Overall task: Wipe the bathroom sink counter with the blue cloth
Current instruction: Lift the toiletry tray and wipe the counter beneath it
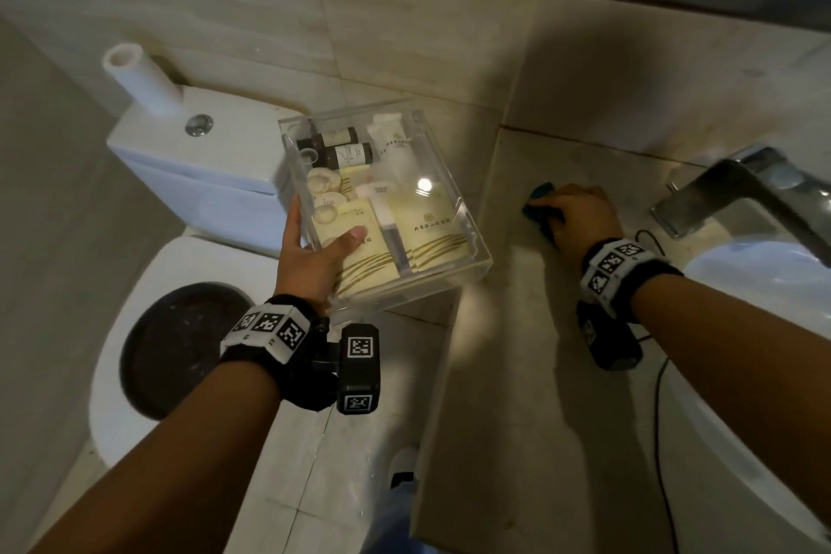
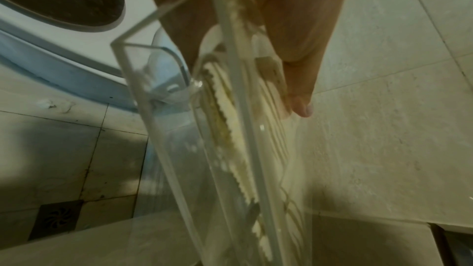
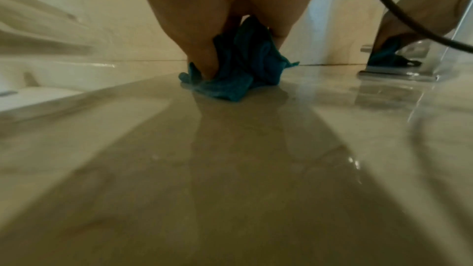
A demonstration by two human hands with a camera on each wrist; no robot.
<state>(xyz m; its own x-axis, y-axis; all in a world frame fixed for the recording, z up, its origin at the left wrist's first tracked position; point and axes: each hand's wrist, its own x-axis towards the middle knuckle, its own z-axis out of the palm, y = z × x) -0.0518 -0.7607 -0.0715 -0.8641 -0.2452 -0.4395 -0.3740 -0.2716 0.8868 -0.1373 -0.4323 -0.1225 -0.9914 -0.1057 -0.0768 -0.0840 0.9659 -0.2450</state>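
Right hand (image 1: 580, 214) bunches blue cloth (image 3: 238, 72) against desk (image 1: 517, 328) near faucet (image 1: 737, 189); soft, limp, best palmed flat. Left hand (image 1: 314, 252) grips clear tray (image 1: 467, 238) aloft, likely slippery.

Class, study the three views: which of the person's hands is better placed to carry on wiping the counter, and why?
The right hand: it already presses the blue cloth on the counter. The left hand is occupied holding the clear toiletries box off the counter.
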